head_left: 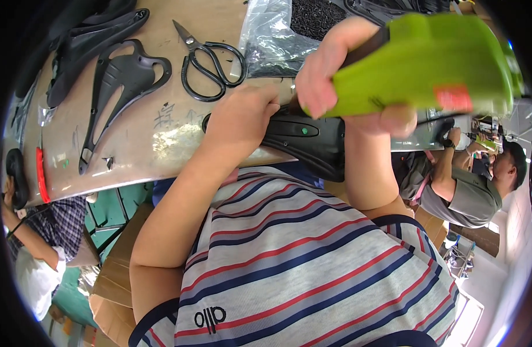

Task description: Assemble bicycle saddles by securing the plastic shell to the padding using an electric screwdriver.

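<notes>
My right hand (pixel 318 78) grips a lime-green power tool (pixel 428 63) with a red label, blurred by motion. The tool hangs over the right part of a black bicycle saddle (pixel 329 147), which lies at the table's near edge against my body. Resting at the saddle's left end is my left hand (pixel 240 118), its fingers curled closed. Whatever is inside them is hidden. Beyond that hand lies a pair of black-handled scissors (pixel 215 72) with the blades pointing away to the left. A black plastic saddle shell (pixel 124 78) with cutouts lies further left.
A clear plastic bag (pixel 272 43) lies beside a heap of small black screws (pixel 318 20). More black saddle parts (pixel 81 66) are stacked at far left, above a red-handled tool (pixel 42 176). One person (pixel 468 185) works at right, another (pixel 40 248) sits at left.
</notes>
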### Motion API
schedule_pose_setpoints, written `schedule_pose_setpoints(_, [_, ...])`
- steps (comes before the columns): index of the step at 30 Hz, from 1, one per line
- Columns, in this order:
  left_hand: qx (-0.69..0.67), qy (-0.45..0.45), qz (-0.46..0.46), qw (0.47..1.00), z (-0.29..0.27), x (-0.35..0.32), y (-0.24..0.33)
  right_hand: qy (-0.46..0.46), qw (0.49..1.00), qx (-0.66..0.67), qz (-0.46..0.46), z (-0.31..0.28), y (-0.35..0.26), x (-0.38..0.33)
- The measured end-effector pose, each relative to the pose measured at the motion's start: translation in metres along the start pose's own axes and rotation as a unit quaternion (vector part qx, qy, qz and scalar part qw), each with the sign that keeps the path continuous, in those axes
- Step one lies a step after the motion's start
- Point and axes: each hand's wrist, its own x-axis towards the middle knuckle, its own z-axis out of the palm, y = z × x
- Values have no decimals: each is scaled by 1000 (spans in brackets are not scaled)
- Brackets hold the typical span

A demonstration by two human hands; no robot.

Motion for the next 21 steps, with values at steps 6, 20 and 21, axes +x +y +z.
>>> schedule_pose_setpoints(6, [22,3,-12,1000,0,1,3,20,999,18,20,-3,-3,-5])
schedule_pose_setpoints(20, [78,21,54,995,-17,82,1,-58,994,-5,-89,-31,-47,-54])
schedule_pose_setpoints(21, [98,46,80,991,-15,98,3,4,996,12,-88,-30,-38,-63])
